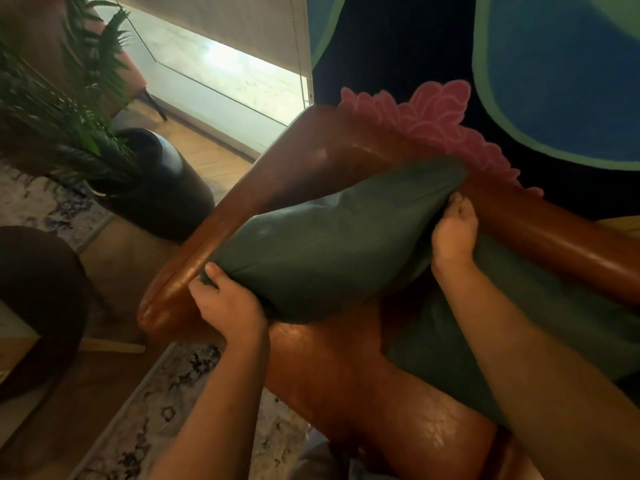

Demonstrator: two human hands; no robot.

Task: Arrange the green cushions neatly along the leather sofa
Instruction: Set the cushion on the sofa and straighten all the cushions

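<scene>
On leather sofa (346,382), plump dark-green cushion (322,244), left hand (227,303) and right hand (453,233) gripping corners

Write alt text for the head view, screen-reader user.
Two bare hands hold a green cushion at the corner of a brown leather sofa: the left hand grips its lower-left corner, the right hand its right edge. A second green cushion lies on the seat beside it; a potted plant stands left of the armrest.
</scene>
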